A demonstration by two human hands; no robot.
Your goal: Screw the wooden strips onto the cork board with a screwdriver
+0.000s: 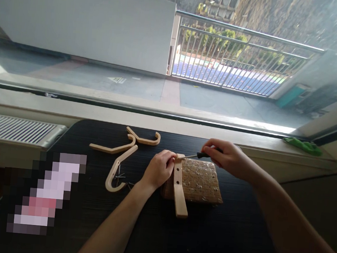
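In my right hand (220, 154) is a screwdriver (203, 155) with a black handle. Its metal shaft points left, and the tip meets the upper end of a wooden hook (178, 178). My left hand (160, 167) is closed at that same end, thumb and fingers pressed against the wood. Two dark holes show in the hook's face, and its straight arm angles toward me. Beneath it lies a brown cardboard block (202, 180), wrapped in clear tape and dotted with small holes. Whether a screw sits under the tip is too small to tell.
Left of my hands lie three more wooden hooks, among them a curved hook (113, 173) with loose screws (119, 175) beside it. The black table (220, 241) meets a window sill (104, 113). A green cloth (302, 146) rests at right; a radiator (17, 129) stands left.
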